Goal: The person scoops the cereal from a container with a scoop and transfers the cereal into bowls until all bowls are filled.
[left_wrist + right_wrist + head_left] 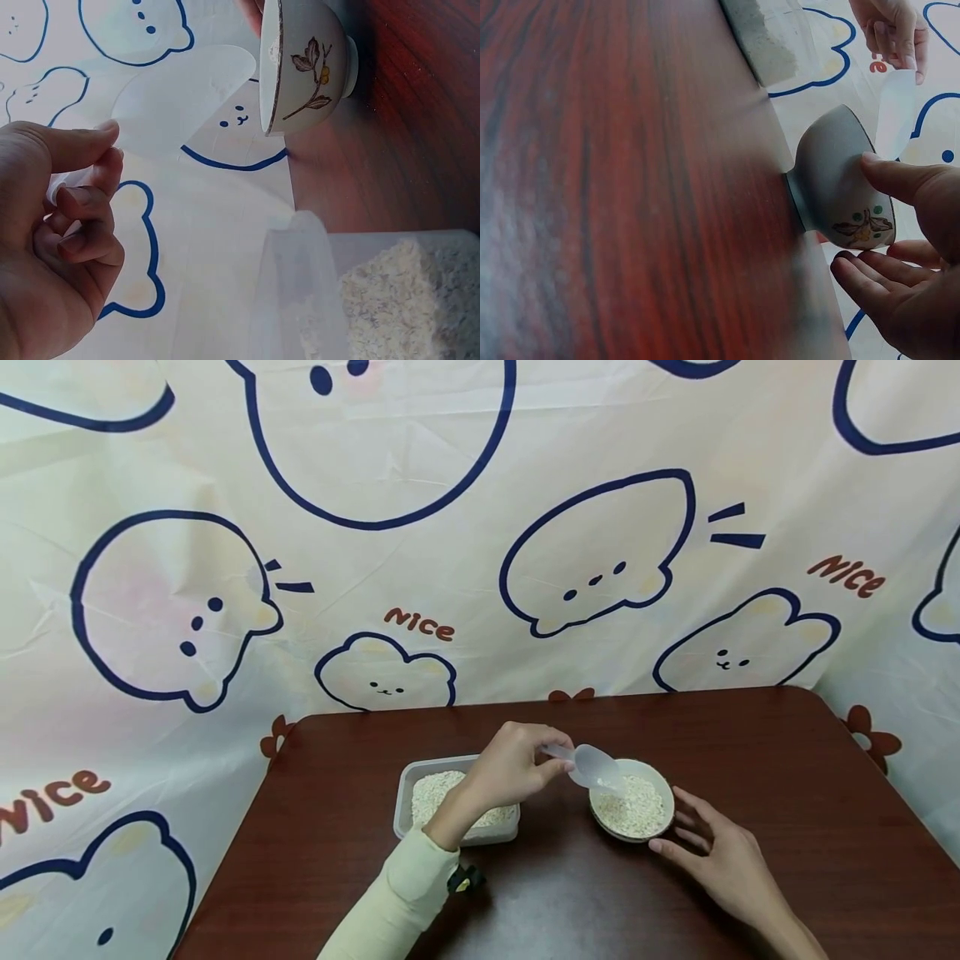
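My left hand [517, 764] pinches the handle of a translucent plastic scoop [596, 768] between thumb and fingers. The scoop's bowl tilts down over the near-left rim of a small china bowl [632, 841], its lip close above pale oat flakes [637, 806] inside. In the left wrist view the scoop [180, 97] looks emptied. My right hand [723, 860] holds the china bowl from the right; in the right wrist view the thumb lies at the rim and the fingers curve along the far side. That bowl [840, 172] stands upright on the table and bears a brown flower print.
A clear plastic tub [405, 802] of oat flakes [435, 793] stands left of the bowl, partly behind my left forearm. The dark red-brown wooden table [555, 893] ends at a cloth backdrop [480, 568] with cartoon outlines.
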`<state>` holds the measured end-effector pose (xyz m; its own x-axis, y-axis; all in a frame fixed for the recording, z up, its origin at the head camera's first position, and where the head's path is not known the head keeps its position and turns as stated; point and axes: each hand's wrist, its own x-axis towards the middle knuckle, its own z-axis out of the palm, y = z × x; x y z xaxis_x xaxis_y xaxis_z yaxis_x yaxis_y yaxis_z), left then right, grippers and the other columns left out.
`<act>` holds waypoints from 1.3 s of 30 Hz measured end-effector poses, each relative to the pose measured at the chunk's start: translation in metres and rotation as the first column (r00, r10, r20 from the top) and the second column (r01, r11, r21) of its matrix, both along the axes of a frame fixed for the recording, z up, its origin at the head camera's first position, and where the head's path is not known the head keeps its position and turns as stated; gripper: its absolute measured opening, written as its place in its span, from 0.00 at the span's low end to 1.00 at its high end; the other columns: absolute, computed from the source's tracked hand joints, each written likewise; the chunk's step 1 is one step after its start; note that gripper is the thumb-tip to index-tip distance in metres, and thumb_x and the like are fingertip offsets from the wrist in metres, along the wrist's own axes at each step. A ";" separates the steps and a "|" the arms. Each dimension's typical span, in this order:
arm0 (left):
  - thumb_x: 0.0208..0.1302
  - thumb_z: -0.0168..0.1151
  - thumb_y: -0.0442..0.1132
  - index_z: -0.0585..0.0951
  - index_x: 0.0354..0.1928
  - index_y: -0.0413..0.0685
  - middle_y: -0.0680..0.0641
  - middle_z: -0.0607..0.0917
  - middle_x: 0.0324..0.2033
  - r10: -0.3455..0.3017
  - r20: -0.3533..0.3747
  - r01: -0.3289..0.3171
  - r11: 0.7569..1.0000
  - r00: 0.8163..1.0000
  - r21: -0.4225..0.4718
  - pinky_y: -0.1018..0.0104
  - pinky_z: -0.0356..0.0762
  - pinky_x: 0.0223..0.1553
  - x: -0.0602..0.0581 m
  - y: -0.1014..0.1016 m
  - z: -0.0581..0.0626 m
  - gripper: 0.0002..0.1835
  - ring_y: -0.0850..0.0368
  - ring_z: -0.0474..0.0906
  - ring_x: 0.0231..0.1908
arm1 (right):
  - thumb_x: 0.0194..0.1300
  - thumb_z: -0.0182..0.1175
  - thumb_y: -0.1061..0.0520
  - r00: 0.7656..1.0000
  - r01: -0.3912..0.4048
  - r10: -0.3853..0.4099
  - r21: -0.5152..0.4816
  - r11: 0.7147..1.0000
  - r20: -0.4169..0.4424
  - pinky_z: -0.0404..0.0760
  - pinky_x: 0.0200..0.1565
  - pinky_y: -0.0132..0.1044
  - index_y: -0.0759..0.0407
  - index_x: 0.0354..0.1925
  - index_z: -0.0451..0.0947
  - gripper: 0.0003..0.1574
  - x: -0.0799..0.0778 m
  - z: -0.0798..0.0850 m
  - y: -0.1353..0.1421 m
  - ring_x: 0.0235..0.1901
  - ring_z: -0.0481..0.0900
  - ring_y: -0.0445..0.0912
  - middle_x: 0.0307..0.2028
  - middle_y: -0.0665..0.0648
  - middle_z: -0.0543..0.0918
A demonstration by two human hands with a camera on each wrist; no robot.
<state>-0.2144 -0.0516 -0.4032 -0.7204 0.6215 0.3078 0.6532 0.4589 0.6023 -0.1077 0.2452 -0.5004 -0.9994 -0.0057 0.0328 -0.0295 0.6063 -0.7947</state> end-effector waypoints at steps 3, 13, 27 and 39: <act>0.69 0.74 0.36 0.91 0.45 0.43 0.48 0.93 0.39 -0.007 0.008 0.007 1.000 1.000 -0.006 0.77 0.71 0.29 0.000 0.002 0.000 0.06 0.67 0.73 0.26 | 0.62 0.79 0.42 1.000 -0.002 0.002 -0.002 1.000 -0.004 0.89 0.50 0.39 0.61 0.80 0.65 0.58 0.000 0.001 0.000 0.58 0.88 0.62 0.71 0.75 0.75; 0.69 0.74 0.36 0.91 0.45 0.44 0.48 0.93 0.39 -0.015 -0.003 0.015 1.000 1.000 -0.007 0.77 0.71 0.28 -0.001 0.003 0.002 0.06 0.67 0.72 0.25 | 0.63 0.79 0.41 1.000 0.004 -0.004 -0.002 1.000 0.006 0.89 0.50 0.39 0.60 0.80 0.65 0.58 0.000 0.002 0.000 0.58 0.88 0.63 0.70 0.75 0.76; 0.69 0.74 0.35 0.91 0.46 0.46 0.50 0.92 0.39 0.054 0.053 -0.059 0.994 0.997 0.092 0.74 0.78 0.33 0.003 -0.013 -0.003 0.06 0.67 0.78 0.29 | 0.62 0.80 0.45 0.993 0.044 -0.040 0.039 0.998 -0.109 0.87 0.49 0.28 0.61 0.75 0.72 0.51 0.001 0.007 0.001 0.57 0.89 0.50 0.66 0.69 0.82; 0.69 0.74 0.35 0.90 0.45 0.48 0.48 0.85 0.27 0.187 0.153 -0.228 0.921 0.970 0.315 0.71 0.68 0.22 0.008 -0.071 -0.010 0.05 0.64 0.68 0.18 | 0.60 0.82 0.54 0.954 0.044 -0.033 0.030 0.999 -0.299 0.77 0.51 0.13 0.58 0.72 0.76 0.45 0.003 0.029 -0.015 0.55 0.80 0.22 0.64 0.62 0.85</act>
